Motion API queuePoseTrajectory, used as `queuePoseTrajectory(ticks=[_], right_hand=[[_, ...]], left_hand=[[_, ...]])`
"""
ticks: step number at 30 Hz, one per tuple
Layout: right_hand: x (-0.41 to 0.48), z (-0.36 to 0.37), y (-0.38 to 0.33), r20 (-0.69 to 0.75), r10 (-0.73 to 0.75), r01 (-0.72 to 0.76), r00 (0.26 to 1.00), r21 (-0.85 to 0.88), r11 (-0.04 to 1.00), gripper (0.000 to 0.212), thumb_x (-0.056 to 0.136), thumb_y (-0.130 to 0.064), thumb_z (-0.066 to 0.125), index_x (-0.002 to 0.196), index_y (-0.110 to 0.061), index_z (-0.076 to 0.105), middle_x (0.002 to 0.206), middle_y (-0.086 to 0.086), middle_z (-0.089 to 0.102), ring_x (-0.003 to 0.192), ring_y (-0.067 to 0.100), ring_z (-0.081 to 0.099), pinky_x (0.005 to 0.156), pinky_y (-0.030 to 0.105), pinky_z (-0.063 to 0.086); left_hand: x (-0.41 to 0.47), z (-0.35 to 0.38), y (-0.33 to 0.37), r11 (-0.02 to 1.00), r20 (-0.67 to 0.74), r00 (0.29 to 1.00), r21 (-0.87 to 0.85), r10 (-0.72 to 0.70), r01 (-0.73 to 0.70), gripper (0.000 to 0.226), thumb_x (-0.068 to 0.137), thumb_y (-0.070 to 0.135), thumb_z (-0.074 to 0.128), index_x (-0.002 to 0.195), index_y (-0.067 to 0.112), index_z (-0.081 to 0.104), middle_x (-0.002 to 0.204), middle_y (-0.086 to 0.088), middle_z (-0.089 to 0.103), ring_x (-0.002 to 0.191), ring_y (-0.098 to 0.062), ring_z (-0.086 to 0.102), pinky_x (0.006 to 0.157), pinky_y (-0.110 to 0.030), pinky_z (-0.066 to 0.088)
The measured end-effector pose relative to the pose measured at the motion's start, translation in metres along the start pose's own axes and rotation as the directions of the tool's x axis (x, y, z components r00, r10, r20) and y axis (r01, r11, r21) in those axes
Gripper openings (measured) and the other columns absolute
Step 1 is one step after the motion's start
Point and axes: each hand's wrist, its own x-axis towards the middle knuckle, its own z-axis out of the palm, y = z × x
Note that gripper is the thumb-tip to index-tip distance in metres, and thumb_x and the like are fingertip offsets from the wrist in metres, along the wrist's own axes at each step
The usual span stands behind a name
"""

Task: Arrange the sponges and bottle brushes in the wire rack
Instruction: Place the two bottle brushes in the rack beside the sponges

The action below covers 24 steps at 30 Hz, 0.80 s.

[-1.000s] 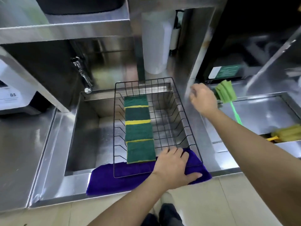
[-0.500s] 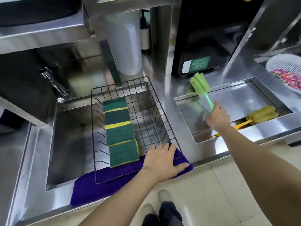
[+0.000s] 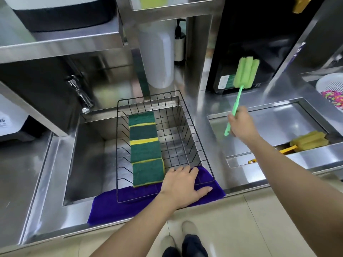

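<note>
A black wire rack (image 3: 196, 143) sits over the left sink, its front on a purple cloth (image 3: 115, 206). Several green-and-yellow sponges (image 3: 144, 145) lean in a row along the rack's left side. My left hand (image 3: 182, 186) lies flat on the rack's front right corner and the cloth, fingers spread. My right hand (image 3: 241, 125) grips the handle of a green bottle brush (image 3: 246, 73), lifted above the counter to the right of the rack, its foam head pointing up and away. A yellow bottle brush (image 3: 309, 140) lies in the right sink.
A faucet (image 3: 79, 95) hangs over the left sink's back left corner. A white cylinder (image 3: 157, 56) and a pump bottle (image 3: 179, 43) stand behind the rack. A white colander (image 3: 332, 91) with coloured bits sits at the far right. Steel shelves overhang the counter.
My right hand closed on the green brush's handle and lifted it off the right sink's edge, so the head now points upward. My left hand stayed on the rack's corner.
</note>
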Motion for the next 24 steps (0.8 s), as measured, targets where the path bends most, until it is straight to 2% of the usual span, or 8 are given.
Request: queuePoseTrajectory(ticks=[2,4,6,9,14,18,22,24], right_hand=[[-0.003,0.007,-0.016,0.093,-0.04,0.027,0.995,0.137,0.99,0.018,0.096,-0.012,0.048,0.087,-0.014,0.034,0.068,0.015,0.055,0.033,0.016,0.056,0.036,0.029,0.046],[-0.011,0.017,-0.034,0.19,-0.079,0.039,0.979,0.206,0.978,0.028,0.095,-0.01,0.052,0.08,-0.022,0.031,0.067,0.015,0.057,0.037,0.02,0.059,0.036,0.031,0.052],[-0.023,0.03,-0.053,0.302,-0.133,0.069,0.944,0.214,0.974,0.023,0.095,-0.008,0.053,0.089,-0.017,0.032,0.067,0.017,0.057,0.039,0.022,0.06,0.036,0.031,0.053],[-0.042,0.055,-0.074,0.474,-0.154,0.095,0.867,0.146,0.985,0.023,0.095,-0.007,0.051,0.102,-0.013,0.029,0.066,0.016,0.056,0.037,0.021,0.059,0.034,0.028,0.051],[-0.065,0.098,-0.076,0.712,-0.006,0.113,0.703,-0.103,0.988,0.03,0.098,-0.014,0.046,0.12,-0.007,0.028,0.071,0.023,0.062,0.04,0.021,0.062,0.044,0.034,0.056],[-0.075,0.121,-0.065,0.765,0.073,0.124,0.64,-0.197,0.973,0.039,0.098,-0.015,0.046,0.13,-0.005,0.025,0.076,0.022,0.061,0.046,0.021,0.06,0.042,0.028,0.052],[-0.078,0.139,-0.058,0.744,0.081,0.17,0.663,-0.255,0.952,0.041,0.096,-0.016,0.05,0.128,0.003,0.033,0.069,0.009,0.054,0.053,0.018,0.056,0.048,0.028,0.046],[-0.078,0.144,-0.054,0.742,0.083,0.19,0.665,-0.276,0.942,0.042,0.096,-0.017,0.051,0.128,0.003,0.035,0.083,0.013,0.059,0.065,0.023,0.061,0.05,0.027,0.046]], left_hand=[[-0.002,0.001,-0.003,1.0,-0.014,1.0,0.001,-0.007,0.007,0.084,0.071,0.078,0.011,0.119,0.02,0.049,0.118,-0.002,0.059,0.108,-0.022,0.052,0.089,-0.038,0.036],[-0.005,0.0,-0.006,1.0,-0.03,0.999,-0.008,-0.014,0.014,0.084,0.072,0.077,0.01,0.117,0.019,0.05,0.116,-0.003,0.059,0.107,-0.023,0.053,0.089,-0.038,0.036],[-0.009,-0.001,-0.009,1.0,-0.057,0.998,-0.022,-0.019,0.017,0.081,0.074,0.076,0.012,0.113,0.018,0.052,0.112,-0.003,0.061,0.104,-0.024,0.054,0.088,-0.038,0.037],[-0.015,-0.002,-0.011,0.999,-0.088,0.996,-0.045,-0.012,0.008,0.079,0.076,0.073,0.014,0.112,0.016,0.054,0.109,-0.004,0.062,0.102,-0.024,0.055,0.086,-0.037,0.038],[-0.022,-0.001,-0.014,0.998,-0.122,0.993,-0.066,-0.008,0.0,0.08,0.079,0.071,0.015,0.115,0.014,0.057,0.107,-0.006,0.064,0.1,-0.024,0.056,0.086,-0.039,0.04],[-0.028,0.001,-0.018,0.996,-0.117,0.993,-0.09,-0.016,0.006,0.076,0.081,0.068,0.018,0.114,0.012,0.058,0.111,-0.009,0.064,0.1,-0.026,0.056,0.084,-0.04,0.04],[-0.031,0.0,-0.019,0.994,-0.091,0.995,-0.107,-0.034,0.024,0.06,0.089,0.062,0.037,0.114,0.011,0.055,0.12,-0.011,0.059,0.105,-0.026,0.053,0.086,-0.04,0.038],[-0.031,-0.001,-0.019,0.994,-0.099,0.994,-0.108,-0.035,0.024,0.058,0.089,0.06,0.041,0.115,0.01,0.054,0.121,-0.011,0.058,0.107,-0.026,0.052,0.086,-0.04,0.038]])
